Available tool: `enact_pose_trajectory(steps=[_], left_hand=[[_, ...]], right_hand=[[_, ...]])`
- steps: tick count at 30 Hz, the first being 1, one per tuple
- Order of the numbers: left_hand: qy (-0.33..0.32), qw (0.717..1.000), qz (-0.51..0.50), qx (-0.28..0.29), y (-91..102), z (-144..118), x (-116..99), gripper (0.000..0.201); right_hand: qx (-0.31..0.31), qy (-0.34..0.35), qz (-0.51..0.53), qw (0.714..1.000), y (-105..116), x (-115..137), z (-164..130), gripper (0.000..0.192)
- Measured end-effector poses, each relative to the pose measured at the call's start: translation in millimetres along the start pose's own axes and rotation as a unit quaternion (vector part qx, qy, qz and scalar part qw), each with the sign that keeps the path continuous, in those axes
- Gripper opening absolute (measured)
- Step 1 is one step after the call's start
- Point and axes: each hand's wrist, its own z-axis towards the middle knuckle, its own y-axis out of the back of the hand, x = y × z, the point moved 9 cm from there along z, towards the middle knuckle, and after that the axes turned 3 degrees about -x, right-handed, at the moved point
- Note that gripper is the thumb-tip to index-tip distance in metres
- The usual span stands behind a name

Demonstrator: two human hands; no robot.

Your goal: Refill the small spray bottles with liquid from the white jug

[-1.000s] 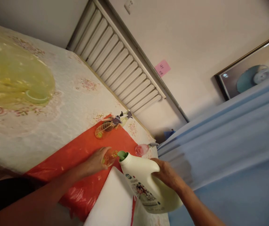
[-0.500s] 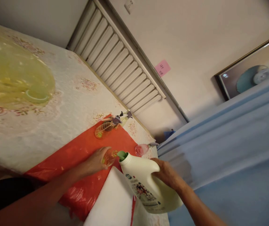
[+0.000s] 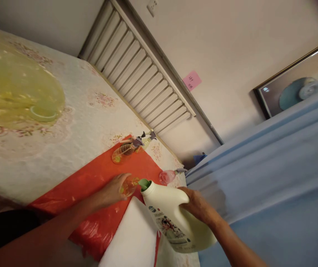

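Note:
My left hand [image 3: 117, 190] is closed around a small clear bottle [image 3: 129, 186] without a spray head, over a red plastic sheet [image 3: 92, 222]. My right hand [image 3: 196, 204] grips the handle of a large cream detergent jug [image 3: 170, 215], tilted so that its green spout [image 3: 144, 184] meets the small bottle's mouth. Whether liquid is flowing I cannot make out. Beyond my left hand, a clear spray bottle [image 3: 122, 152] stands on the red sheet, with another spray bottle [image 3: 147, 140] behind it. A pink spray bottle [image 3: 168, 177] is near the jug's neck.
A big yellow-green plastic bag [image 3: 20, 85] lies on the flowered tablecloth [image 3: 83, 122] at the left. A white block [image 3: 133, 237] sits below the jug. Behind the table are a radiator [image 3: 145, 70] and wall; a blue curtain-like cloth [image 3: 281, 178] hangs at right.

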Motion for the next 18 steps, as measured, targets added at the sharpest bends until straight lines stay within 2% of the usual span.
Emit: enact_pose_trajectory(steps=[5, 12, 18], left_hand=[[-0.022, 1.000, -0.006, -0.001, 1.4, -0.2, -5.5, 0.076], [-0.017, 1.000, -0.007, -0.004, 9.4, -5.4, -19.0, 0.069], [-0.014, 1.000, 0.000, -0.009, 10.1, -4.5, -18.4, 0.071]], right_hand=[[0.001, -0.005, -0.003, 1.000, 0.3, -1.0, -0.4, 0.026], [0.001, -0.003, 0.003, 1.000, 0.4, -2.6, 0.4, 0.025], [0.002, -0.006, 0.001, 1.000, 0.9, -1.9, 0.6, 0.026]])
